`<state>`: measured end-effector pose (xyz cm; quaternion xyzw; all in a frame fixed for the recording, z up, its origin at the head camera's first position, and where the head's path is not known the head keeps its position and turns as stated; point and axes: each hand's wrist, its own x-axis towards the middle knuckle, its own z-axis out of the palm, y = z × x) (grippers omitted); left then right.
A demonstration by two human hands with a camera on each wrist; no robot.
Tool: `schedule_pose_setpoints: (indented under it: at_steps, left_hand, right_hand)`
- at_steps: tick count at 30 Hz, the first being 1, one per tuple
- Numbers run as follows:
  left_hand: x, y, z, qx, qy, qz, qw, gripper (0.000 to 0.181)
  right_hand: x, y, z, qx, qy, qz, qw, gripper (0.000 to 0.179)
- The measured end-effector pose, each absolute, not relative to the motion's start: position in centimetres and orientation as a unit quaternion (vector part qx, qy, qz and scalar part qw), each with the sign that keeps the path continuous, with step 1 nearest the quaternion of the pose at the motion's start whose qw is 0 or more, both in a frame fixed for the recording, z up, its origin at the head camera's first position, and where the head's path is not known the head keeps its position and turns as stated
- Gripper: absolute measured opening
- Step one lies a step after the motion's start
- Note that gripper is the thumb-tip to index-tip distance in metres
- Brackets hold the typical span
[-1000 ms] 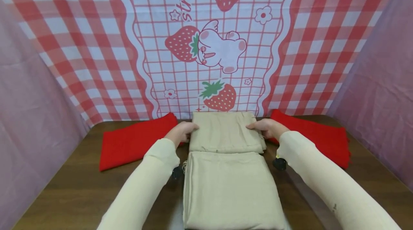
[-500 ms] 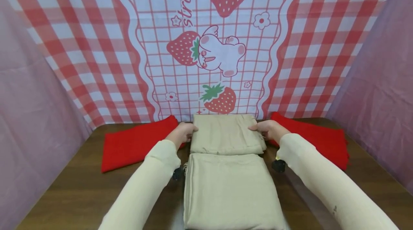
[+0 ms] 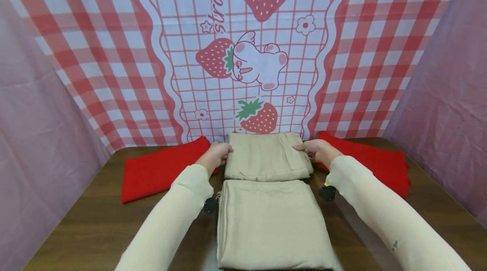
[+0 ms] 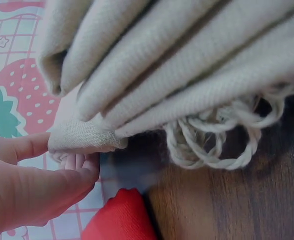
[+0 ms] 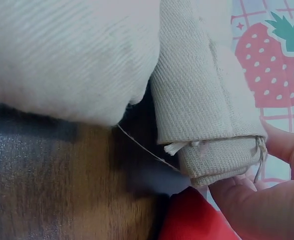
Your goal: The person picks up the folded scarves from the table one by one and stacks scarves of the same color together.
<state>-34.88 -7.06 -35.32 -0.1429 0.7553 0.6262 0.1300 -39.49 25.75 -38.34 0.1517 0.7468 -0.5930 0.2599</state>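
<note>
At the back of the table lies a folded beige cloth [image 3: 266, 157] with fringed edges. My left hand [image 3: 217, 155] grips its left side, thumb on top and fingers underneath, as the left wrist view shows. On the opposite side my right hand [image 3: 318, 151] pinches the cloth the same way, its fingers tucked below the layers in the right wrist view. A second, larger folded beige cloth [image 3: 274, 224] lies just in front, nearer to me. Its stacked folds and looped fringe [image 4: 211, 142] fill much of the left wrist view.
A folded red cloth [image 3: 160, 171] lies to the left on the brown wooden table [image 3: 83, 224], and another red cloth [image 3: 374, 167] to the right. Behind the table hangs a strawberry-print checked curtain [image 3: 258, 59]. Pink fabric [image 3: 38, 114] closes off both sides.
The head view has shifted slightly. Both hands keep their hold on the rear beige cloth, with hardly any movement against the table.
</note>
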Motion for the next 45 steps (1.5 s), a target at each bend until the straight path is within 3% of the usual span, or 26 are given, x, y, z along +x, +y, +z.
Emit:
schedule_pose_setpoints:
  at_steps: [5, 10, 17, 29, 45]
  left_hand:
    - [-34.9, -7.1, -35.3, -0.144, 0.755, 0.627, 0.125, 0.057]
    - [-35.0, -7.2, -35.3, -0.143, 0.751, 0.633, 0.118, 0.062]
    - [-35.0, -7.3, -35.3, -0.151, 0.749, 0.636, 0.104, 0.046]
    - [-34.5, -7.6, -35.0, -0.153, 0.748, 0.639, 0.095, 0.033]
    - [-33.9, -7.9, -34.2, -0.142, 0.743, 0.649, 0.082, 0.014]
  right_hand:
    - [-37.7, 24.9, -36.5, 0.144, 0.747, -0.593, 0.263, 0.058]
    - [-35.3, 23.3, -34.4, 0.149, 0.75, -0.594, 0.251, 0.05]
    - [-34.6, 23.2, -33.7, 0.145, 0.732, -0.615, 0.256, 0.018]
    - [-34.6, 23.4, -33.5, 0.117, 0.723, -0.62, 0.283, 0.013]
    - [-34.1, 23.1, -32.6, 0.125, 0.707, -0.639, 0.277, 0.013]
